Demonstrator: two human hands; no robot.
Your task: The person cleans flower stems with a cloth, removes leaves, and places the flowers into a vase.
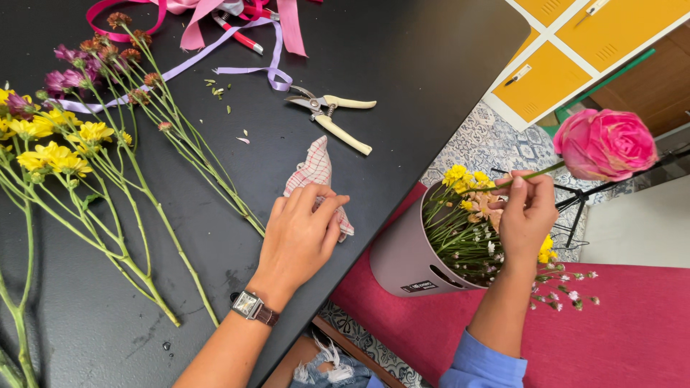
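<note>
My left hand [300, 233] rests on a checked red-and-white cloth [313, 169] lying on the black table [402, 65], fingers curled over its lower end. My right hand [528, 212] pinches the green stem of a pink rose [605, 144] and holds it up above a grey bucket [402, 262]. The bucket is tipped toward me and filled with yellow, peach and small white flowers [467, 215]. A wristwatch [251, 307] sits on my left wrist, and a blue sleeve covers my right forearm.
Cream-handled pruning shears [334, 116] lie on the table past the cloth. Long-stemmed yellow flowers [54, 154] and purple and rust blooms [100, 61] spread across the left. Pink and lilac ribbons [215, 21] lie at the back. A red bench [618, 316] supports the bucket.
</note>
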